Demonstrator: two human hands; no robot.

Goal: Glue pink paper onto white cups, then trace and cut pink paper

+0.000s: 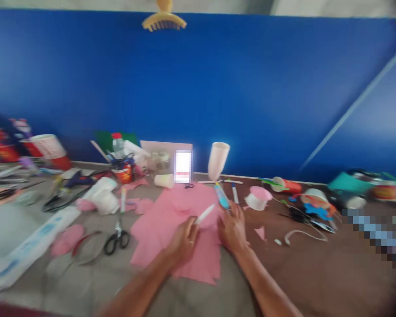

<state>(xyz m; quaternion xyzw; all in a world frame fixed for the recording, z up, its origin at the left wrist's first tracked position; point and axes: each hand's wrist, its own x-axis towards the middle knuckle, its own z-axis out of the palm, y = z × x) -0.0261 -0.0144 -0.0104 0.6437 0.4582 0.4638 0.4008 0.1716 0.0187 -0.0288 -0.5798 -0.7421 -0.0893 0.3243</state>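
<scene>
Your right hand (232, 226) is nearer the blue tool (221, 198), which lies just beyond its fingertips, its long axis slanting from far left back toward them. Whether those fingers touch it, or are closed or apart, you cannot tell through the blur. Your left hand (183, 240), over the pink sheet (198, 266), appears to have its fingers pinched on the near end of 1 white pen-like stick (206, 213); that stick points forward and right, toward the blue tool, with a gap between the 2.

Both hands (208, 234) reach forward, palms down, fingers bent.
</scene>
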